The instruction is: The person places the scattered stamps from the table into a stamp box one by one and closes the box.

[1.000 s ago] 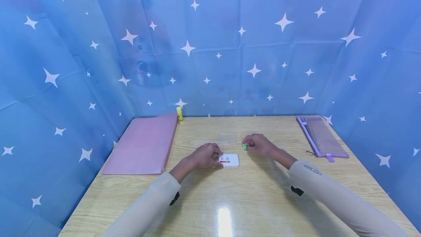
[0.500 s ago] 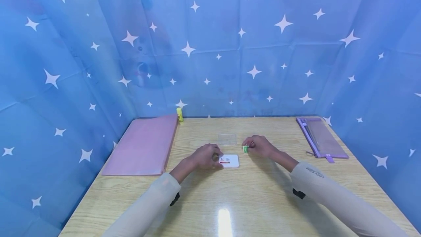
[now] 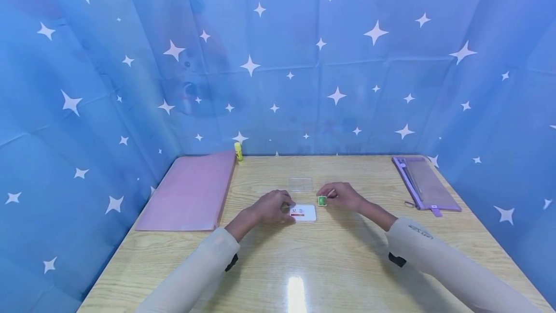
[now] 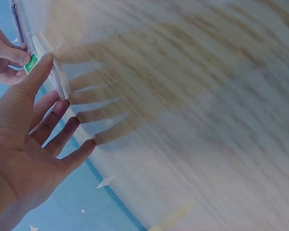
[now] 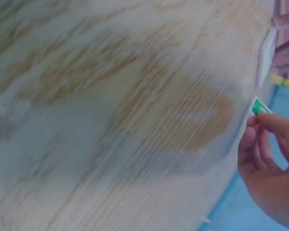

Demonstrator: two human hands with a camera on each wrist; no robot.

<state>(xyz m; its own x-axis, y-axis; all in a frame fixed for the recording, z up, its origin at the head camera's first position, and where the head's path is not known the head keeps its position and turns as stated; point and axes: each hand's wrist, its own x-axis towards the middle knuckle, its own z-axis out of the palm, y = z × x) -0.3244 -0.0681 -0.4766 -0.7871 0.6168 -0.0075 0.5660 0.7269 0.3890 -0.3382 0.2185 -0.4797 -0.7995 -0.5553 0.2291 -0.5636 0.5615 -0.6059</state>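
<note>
On the table lies a flat white box with a printed card [image 3: 303, 213] on top. My left hand [image 3: 271, 206] holds it at its left end, thumb on the near edge and index finger on the far edge. In the left wrist view the box [image 4: 61, 79] stands out between thumb and index finger, while the other fingertips touch the table. Just right of the box, my right hand [image 3: 343, 197] pinches a small green square with a white border [image 3: 322, 201] by its edge. The right wrist view shows this green square [image 5: 261, 107] between thumb and fingertips.
Behind the box lies a clear plastic lid [image 3: 300, 184]. To the left is a large pink folder [image 3: 187, 192], with a yellow glue stick [image 3: 238, 151] at its far corner. A purple zip pouch [image 3: 427, 182] lies at the right. A starry blue curtain [image 3: 278, 62] hangs along the table's back edge.
My right hand has moved slightly left and nearer to me, bringing the green square closer to the box's right end. The left hand has kept its hold on the box.
</note>
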